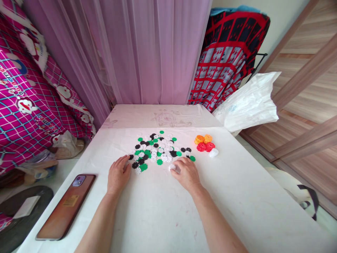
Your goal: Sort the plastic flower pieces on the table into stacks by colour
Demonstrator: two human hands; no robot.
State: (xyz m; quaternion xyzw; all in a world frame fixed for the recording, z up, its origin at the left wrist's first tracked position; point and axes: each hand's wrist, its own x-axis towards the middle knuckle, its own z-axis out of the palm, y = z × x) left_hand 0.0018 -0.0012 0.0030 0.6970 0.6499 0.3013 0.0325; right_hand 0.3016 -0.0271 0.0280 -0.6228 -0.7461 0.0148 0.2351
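Observation:
A loose pile of small notched plastic discs, the snowflake-shaped building kind, lies mid-table in white (166, 156), green (159, 162) and black (135, 164). My left hand (118, 175) rests at the pile's left edge, fingers stretched and a little apart, the fingertips by a black disc. On the pile's near right side, my right hand (187, 173) has its thumb and fingers closed around a small stack of white discs (172, 167). Farther right sit sorted stacks of orange discs (199, 140) and red discs (202, 147), with a white stack (213, 152) beside them.
A brown phone (67, 207) lies at the left of the white-covered table (152, 218). A white plastic bag (249, 103) stands off the table's right side. Behind the table hangs a purple curtain (158, 52). A black round stool (39, 200) is at lower left.

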